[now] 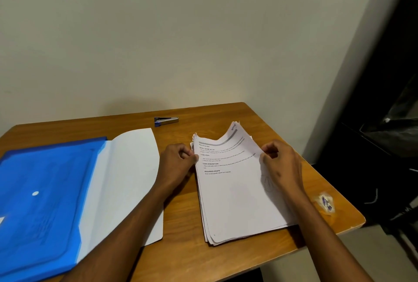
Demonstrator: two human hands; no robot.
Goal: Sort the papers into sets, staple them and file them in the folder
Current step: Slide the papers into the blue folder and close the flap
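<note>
Paper stack [237,191] is lying at the worktop's [181,225] right edge. Left hand [176,161] and right hand [280,166] are pinching the top sheets' sides, bowing them. Judged light, floppy, slippery; edges are the best hold.

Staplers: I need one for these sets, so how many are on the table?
1. The stapler lies at the table's far edge, beyond the folder and papers; none other shows.

Top sheet [235,182] reads "TASK DESCRIPTION" and "REQUIRED PROPS".
</note>
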